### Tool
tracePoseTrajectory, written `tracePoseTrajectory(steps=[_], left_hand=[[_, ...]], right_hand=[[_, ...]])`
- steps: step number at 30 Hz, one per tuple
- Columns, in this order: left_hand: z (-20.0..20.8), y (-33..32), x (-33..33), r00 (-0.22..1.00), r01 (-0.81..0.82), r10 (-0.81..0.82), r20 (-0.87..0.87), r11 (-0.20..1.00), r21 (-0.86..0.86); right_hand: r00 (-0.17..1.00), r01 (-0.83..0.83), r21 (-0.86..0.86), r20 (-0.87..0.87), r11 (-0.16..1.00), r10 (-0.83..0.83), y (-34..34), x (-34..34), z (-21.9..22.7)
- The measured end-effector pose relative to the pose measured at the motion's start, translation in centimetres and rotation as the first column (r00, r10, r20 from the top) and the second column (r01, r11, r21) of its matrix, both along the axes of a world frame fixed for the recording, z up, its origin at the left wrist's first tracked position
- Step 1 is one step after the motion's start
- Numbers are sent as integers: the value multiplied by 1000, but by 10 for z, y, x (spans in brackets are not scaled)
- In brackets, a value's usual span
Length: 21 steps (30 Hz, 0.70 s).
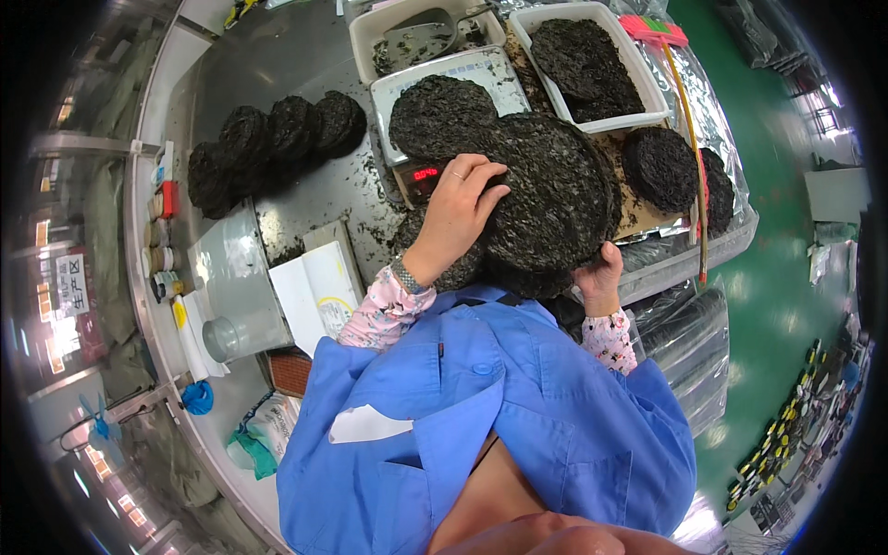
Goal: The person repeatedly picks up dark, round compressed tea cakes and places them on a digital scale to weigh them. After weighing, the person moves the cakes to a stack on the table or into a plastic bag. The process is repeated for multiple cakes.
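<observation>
A large dark round cake of what looks like dried seaweed point(546, 190) is tilted in front of me, with other cakes partly hidden beneath it. My left hand point(460, 211) is closed at its left edge, fingers curled over the rim. My right hand point(599, 275) grips the lower right edge, thumb up and the other fingers mostly hidden under the cake. Just beyond, another dark cake point(435, 116) lies on a weighing scale point(490, 69) whose red display point(425, 174) is lit beside my left hand.
A white tub point(655, 109) of dark seaweed stands far right, and a white tray point(363, 51) holds a metal scoop point(421, 37). Several cakes point(242, 148) lean in a row at left. A yellow-handled stick point(689, 120) lies beside another cake point(659, 169) on the right.
</observation>
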<state>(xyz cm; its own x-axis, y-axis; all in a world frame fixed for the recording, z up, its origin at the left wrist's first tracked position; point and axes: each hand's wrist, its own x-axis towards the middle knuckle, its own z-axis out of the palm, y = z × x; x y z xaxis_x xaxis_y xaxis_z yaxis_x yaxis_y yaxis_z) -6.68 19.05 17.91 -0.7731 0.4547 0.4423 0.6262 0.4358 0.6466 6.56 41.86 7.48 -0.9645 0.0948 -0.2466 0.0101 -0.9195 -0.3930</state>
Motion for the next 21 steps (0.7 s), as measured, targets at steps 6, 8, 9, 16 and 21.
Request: tracePoseTrajectory(steps=[6,8,9,16,21], left_hand=[[8,-2,-1,999,36,-37,-31,998,-55],[8,-4,-1,997,76,-75,30,995,-63],[8,-5,-1,995,80,-76,62,995,-59],[12,1,18,985,-14,-9,-170,991,-133],[5,10,32,987,53,-60,-148,997,-51]], right_hand=[[1000,-6,-132,-28,991,2,0,11,-13],[999,-36,-144,-44,989,30,0,13,-14],[998,-46,-130,-39,990,41,1,14,-16],[992,-74,-48,-107,996,69,11,11,-19],[999,2,-32,-44,999,-4,1,4,-14]])
